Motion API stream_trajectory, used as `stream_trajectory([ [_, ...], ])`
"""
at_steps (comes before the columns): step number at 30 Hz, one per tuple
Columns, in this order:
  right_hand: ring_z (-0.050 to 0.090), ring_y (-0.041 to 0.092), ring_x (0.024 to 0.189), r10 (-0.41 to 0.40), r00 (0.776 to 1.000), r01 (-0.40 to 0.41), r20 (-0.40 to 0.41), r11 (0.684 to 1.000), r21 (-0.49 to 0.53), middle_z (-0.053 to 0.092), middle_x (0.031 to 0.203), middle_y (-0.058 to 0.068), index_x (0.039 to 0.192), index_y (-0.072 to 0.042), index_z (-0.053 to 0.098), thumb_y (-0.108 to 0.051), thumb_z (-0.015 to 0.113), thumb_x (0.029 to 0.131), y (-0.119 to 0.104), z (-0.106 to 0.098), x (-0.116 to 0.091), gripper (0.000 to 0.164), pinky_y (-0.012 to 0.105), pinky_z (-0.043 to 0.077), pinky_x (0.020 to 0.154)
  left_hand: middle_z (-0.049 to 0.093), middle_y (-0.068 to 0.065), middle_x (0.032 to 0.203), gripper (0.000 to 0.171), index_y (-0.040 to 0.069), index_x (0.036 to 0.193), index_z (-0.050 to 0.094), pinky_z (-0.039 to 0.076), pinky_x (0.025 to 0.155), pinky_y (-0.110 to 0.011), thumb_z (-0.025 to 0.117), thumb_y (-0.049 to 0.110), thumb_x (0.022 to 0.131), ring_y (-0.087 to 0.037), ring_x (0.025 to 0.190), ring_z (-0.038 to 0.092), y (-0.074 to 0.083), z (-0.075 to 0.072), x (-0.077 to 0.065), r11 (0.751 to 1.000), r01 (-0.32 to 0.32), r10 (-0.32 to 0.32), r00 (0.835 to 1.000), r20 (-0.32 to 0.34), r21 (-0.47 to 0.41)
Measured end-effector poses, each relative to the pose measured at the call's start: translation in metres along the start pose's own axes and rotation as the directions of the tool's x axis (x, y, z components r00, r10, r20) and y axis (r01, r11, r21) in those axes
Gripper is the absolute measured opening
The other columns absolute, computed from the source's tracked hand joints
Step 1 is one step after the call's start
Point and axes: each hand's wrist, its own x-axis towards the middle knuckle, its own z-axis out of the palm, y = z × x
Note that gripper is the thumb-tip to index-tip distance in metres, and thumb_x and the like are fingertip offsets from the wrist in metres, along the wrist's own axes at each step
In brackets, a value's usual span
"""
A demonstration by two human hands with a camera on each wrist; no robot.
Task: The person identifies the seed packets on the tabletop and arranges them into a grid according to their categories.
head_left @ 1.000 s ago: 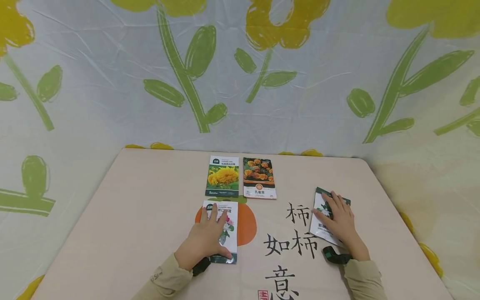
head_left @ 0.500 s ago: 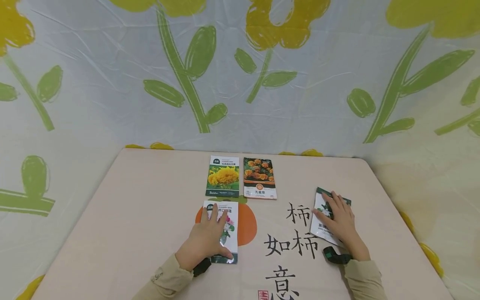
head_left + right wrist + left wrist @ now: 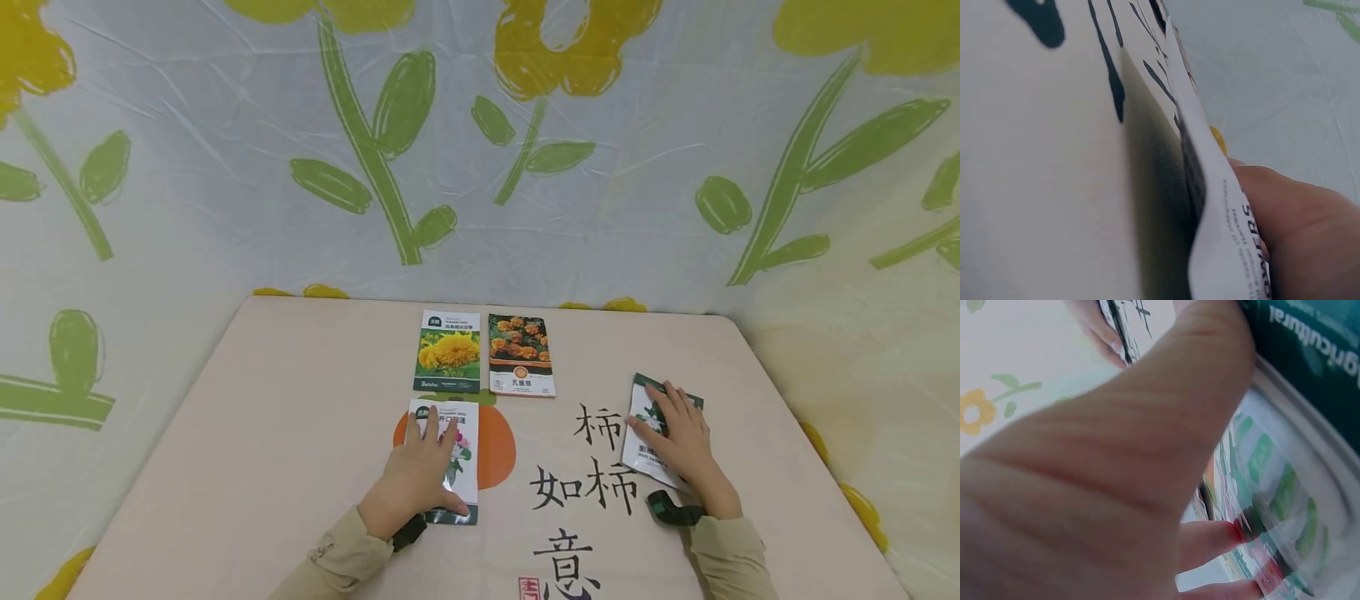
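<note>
Head view: my left hand spreads its fingers over the left packet, square on the table; my right hand, fingers extended, rests on the right packet, set askew. In the right wrist view its edge bows up, so I'd best press lightly, lest it crease.

The left-hand packet is glossy and white, with pink and white flowers, green leaves and a dark green band across its near end; it lies face up on the table, nearly straight, its title at the far end, beneath the left hand. The right-hand packet, also white with leaves and a dark green band, lies slanted beneath the right hand, upside down; one edge curls up, shadow underneath.
</note>
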Motion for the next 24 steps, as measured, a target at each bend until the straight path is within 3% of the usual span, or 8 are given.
stream_trajectory([
  [15, 0.013, 0.065, 0.137, -0.032, 0.997, 0.033, 0.073, 0.999, -0.007, 0.02, 0.151, 0.041, 0.144, 0.004, 0.039, -0.033, 0.067, 0.092, -0.003, -0.014, 0.008, 0.07, 0.08, 0.009, 0.104, 0.03, -0.026, 0.155, 0.122, 0.008, 0.151, 0.039, 0.06, 0.076, -0.042, 0.083, 0.07, 0.056, -0.053, 0.135, 0.034, 0.001, -0.002, -0.001, 1.0, -0.005, 0.005, 1.0, 0.002, 0.009],
  [24, 0.012, 0.064, 0.137, -0.037, 0.984, 0.033, 0.173, 0.999, 0.027, 0.02, 0.151, 0.042, 0.147, 0.007, 0.033, -0.031, 0.069, 0.092, -0.012, -0.039, 0.009, 0.077, 0.08, 0.006, 0.104, 0.03, -0.027, 0.155, 0.121, 0.008, 0.151, 0.04, 0.06, 0.077, -0.042, 0.083, 0.07, 0.056, -0.053, 0.135, 0.034, 0.0, -0.003, -0.002, 1.0, -0.006, 0.006, 1.0, 0.005, 0.0],
])
